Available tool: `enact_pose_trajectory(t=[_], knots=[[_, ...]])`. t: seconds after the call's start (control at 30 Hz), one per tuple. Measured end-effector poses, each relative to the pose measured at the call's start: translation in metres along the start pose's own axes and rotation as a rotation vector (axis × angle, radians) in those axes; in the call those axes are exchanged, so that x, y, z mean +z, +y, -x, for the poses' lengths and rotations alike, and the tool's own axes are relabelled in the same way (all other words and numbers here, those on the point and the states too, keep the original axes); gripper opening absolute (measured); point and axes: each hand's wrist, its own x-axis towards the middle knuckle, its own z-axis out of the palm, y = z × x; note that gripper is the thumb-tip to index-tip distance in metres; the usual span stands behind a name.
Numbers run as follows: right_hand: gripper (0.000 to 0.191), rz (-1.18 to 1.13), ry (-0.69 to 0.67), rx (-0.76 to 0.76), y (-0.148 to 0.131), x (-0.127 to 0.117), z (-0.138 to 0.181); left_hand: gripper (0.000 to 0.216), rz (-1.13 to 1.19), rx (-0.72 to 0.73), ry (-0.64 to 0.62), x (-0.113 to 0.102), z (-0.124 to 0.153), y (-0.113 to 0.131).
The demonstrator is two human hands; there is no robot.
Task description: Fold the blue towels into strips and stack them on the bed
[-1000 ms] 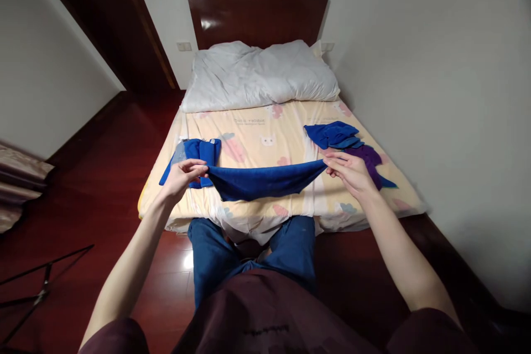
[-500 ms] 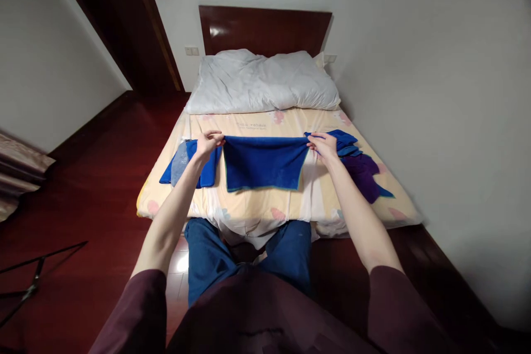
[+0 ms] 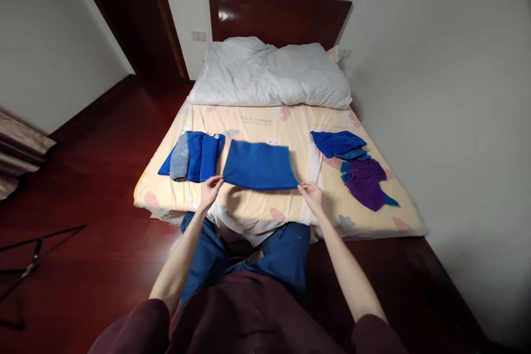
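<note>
A blue towel (image 3: 260, 166) with a thin green edge spreads as a rectangle over the middle of the bed. My left hand (image 3: 211, 191) pinches its near left corner. At the near right corner, my right hand (image 3: 312, 197) has the cloth between thumb and fingers. The near edge is stretched straight between both hands, slightly raised with a shadow under it. Left of my left hand lie folded blue cloths (image 3: 202, 156) and a rolled grey cloth (image 3: 180, 158). To the right are crumpled blue cloths (image 3: 341, 145) and a crumpled purple cloth (image 3: 365, 185).
The bed (image 3: 265, 210) has a pale yellow patterned sheet. A white quilt (image 3: 269, 74) lies across its far end, before a dark wooden headboard (image 3: 277, 14). A wall (image 3: 448, 94) borders the right side. Black metal legs (image 3: 35, 254) stand on the floor at left.
Both hands have come down and towards me with the towel's held edge. The cloth, hanging from that edge before, now extends away from me over the bed. The view has shifted slightly.
</note>
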Motion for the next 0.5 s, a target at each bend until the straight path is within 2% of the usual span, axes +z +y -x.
enact_pose_trajectory(t=[0.1, 0.2, 0.37, 0.5], knots=[[0.054, 0.048, -0.023, 0.141, 0.053, 0.015, 0.037, 0.044, -0.060, -0.191, -0.019, 0.003, 0.034, -0.047], [0.055, 0.079, -0.019, 0.219, 0.079, 0.019, 0.059, 0.046, -0.100, -0.239, -0.017, 0.000, 0.051, -0.069], [0.057, 0.095, -0.004, 0.288, 0.091, 0.018, 0.057, 0.051, -0.185, -0.280, -0.049, -0.007, 0.041, -0.078], [0.054, 0.123, -0.008, 0.339, 0.092, 0.018, 0.052, 0.037, -0.269, -0.322, -0.098, -0.009, 0.028, -0.083]])
